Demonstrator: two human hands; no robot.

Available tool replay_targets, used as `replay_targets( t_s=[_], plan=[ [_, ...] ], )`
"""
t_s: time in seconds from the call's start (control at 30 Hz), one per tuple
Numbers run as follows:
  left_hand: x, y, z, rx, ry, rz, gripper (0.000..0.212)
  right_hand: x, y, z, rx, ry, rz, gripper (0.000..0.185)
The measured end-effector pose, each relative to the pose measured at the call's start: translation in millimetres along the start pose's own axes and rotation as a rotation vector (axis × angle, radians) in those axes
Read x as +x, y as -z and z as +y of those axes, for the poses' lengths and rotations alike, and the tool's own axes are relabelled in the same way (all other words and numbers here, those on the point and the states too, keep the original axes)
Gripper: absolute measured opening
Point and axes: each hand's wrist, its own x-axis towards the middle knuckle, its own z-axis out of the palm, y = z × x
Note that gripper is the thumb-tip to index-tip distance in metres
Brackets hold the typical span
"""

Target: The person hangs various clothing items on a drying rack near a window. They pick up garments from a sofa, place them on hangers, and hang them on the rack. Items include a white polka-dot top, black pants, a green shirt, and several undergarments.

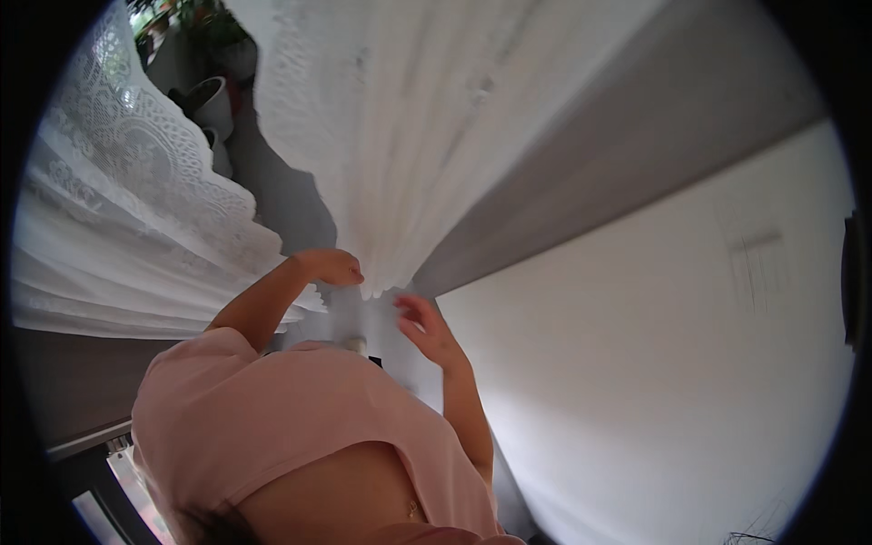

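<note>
Two white lace curtain panels hang before me: a left curtain panel [129,211] with a scalloped lace border, and a right curtain panel [409,136] gathered in folds that narrow towards the floor. My left hand [335,267] is between them, its fingers curled beside the edge of the right panel. Whether it pinches any fabric is hidden by the hand itself. Just right of that panel's lower end is my right hand [426,327], slightly blurred. Its bent fingers stand apart with nothing in them.
Through the gap between the panels show white plant pots [212,102] and leafy plants [197,27]. A grey wall strip [579,170] and a large white surface [633,327] lie to the right. A dark frame with bright panes [95,477] stands at the lower left.
</note>
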Motion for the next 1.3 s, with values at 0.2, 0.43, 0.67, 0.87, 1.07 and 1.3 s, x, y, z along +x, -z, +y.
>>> replay_targets(
  t_s=[0.2,0.43,0.67,0.87,1.07,1.3],
  plan=[
    [4.0,52.4,-60.2,-0.138,-0.137,0.104,0.038,198.4,-14.3,-61.7,0.247,0.271,-0.114,0.064],
    [15.4,105.1,-199.5,-0.882,0.003,0.641,0.027,281.4,111.7,-93.3,-0.155,0.517,0.786,0.061],
    [103.8,201.2,-266.0,-1.335,-0.008,0.957,0.027,362.6,120.2,-95.7,-0.393,0.490,0.974,0.075],
    [222.7,246.8,-266.2,-1.237,0.056,0.671,0.028,409.5,151.5,-39.6,-0.215,0.113,0.875,0.073],
    [334.2,329.8,-240.2,-0.956,-0.057,0.372,0.031,481.6,163.8,34.6,-0.013,-0.206,0.833,0.069],
    [465.7,396.5,-186.9,-0.693,-0.263,0.248,0.055,596.1,209.0,162.0,-0.332,-0.287,0.942,0.084]
  ],
)
